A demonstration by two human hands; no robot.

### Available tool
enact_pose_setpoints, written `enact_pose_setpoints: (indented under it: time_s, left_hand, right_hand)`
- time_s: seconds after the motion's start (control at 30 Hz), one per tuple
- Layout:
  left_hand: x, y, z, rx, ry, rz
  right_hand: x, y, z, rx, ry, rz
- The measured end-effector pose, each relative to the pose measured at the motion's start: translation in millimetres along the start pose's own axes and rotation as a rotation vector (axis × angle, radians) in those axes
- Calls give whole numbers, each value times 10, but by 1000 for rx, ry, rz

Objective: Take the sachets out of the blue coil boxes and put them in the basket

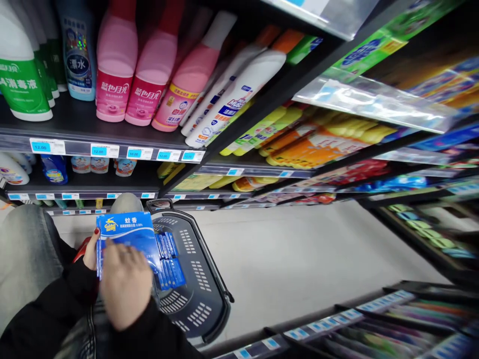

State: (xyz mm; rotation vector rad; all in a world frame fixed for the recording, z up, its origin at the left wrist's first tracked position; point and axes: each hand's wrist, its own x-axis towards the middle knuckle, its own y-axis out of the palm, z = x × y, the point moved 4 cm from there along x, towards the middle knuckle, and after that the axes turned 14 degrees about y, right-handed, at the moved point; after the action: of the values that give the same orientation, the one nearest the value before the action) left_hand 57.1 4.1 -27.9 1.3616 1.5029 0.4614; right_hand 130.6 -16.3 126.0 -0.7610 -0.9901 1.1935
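Note:
I hold a flat blue box [125, 230] with white printing at the lower left, above a dark grey shopping basket [204, 294]. My left hand [91, 249] grips the box's left edge with its thumb on the front. My right hand [125, 284] covers the box's lower front, fingers spread over it. More blue boxes [170, 264] of the same kind lie stacked inside the basket, just right of the held one. Black sleeves cover both of my arms.
Store shelves rise on the left with pink bottles [116, 65], white and green bottles [20, 70] and blue price tags [105, 150]. More shelving [374, 319] runs along the lower right. A pale floor aisle [299, 254] lies between. My grey-trousered knee [22, 249] is at the left.

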Motion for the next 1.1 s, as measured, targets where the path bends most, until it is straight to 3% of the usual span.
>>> enact_pose_setpoints:
  time_s: [0.1,0.13,0.2,0.27,0.47,0.57,0.63,0.7,0.8,0.9,1.0,1.1]
  left_hand:
    - [41,11,-60,-7,-44,-36]
    - [49,20,-76,2,-53,-47]
    - [57,40,-106,49,-58,-59]
    - [55,59,-141,99,-53,-63]
    - [10,43,-237,112,-173,-81]
    - [18,-20,-302,151,-145,-164]
    - [47,-52,-340,137,-100,-187]
    - [80,-90,-357,116,-85,-192]
    - [110,-156,-346,105,-109,-190]
    - [98,-174,-316,79,-144,-157]
    - [66,-117,-301,34,-154,-80]
    - [41,-57,-258,34,-165,-72]
  right_hand:
    - [226,-103,-655,208,215,-46]
    - [279,-57,-850,301,288,-11]
    - [312,155,-1097,496,375,182]
    - [263,365,-1185,633,425,297]
    - [203,639,-1397,961,615,305]
    - [270,746,-1580,926,712,375]
    - [292,805,-1580,891,678,469]
    - [284,804,-1513,880,642,482]
    - [250,679,-1417,794,629,395]
    - [247,410,-1414,675,606,311]
    - [280,2,-1455,518,590,243]
    - [294,-484,-1326,135,540,57]
